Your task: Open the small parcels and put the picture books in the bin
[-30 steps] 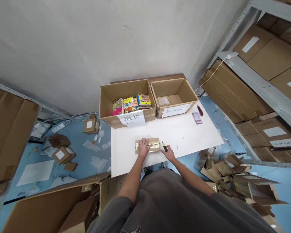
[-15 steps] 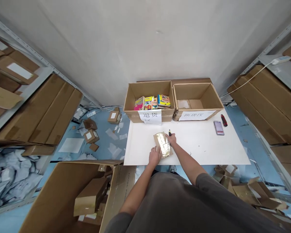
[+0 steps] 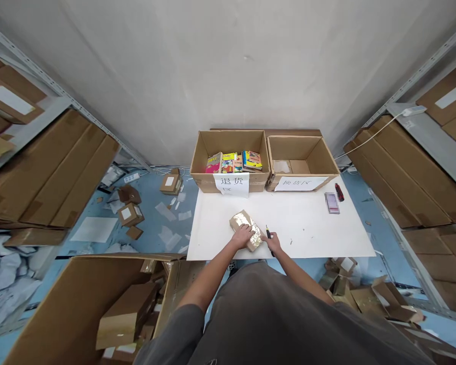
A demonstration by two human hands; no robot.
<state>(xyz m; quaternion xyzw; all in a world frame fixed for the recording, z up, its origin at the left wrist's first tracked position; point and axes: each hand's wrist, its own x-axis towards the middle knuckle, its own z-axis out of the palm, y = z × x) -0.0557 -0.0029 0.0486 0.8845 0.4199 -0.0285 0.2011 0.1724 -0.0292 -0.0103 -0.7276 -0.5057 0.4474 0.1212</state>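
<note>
Lying lengthwise eleven-to-five on the white table [image 3: 213, 235], a brown, gold-taped cardboard packet [image 3: 251, 224] sat under the left hand [image 3: 242, 235], grip unclear, the right hand [image 3: 274, 243] clasping a black-and-yellow cutter [image 3: 268, 233] at its four o'clock.

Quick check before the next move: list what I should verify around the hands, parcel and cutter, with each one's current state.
1. Left hand on the gold-taped parcel: ok, resting on top.
2. Box cutter in the right hand's grip: ok.
3. Left hand apart from the cutter's tip: ok, a gap shows.
4. Blade length out: cannot tell, too small.
5. Parcel supported by the white tabletop: ok, though near the front edge.
6. Red-and-black tool away from both hands: ok, toward the table's right end.
</note>
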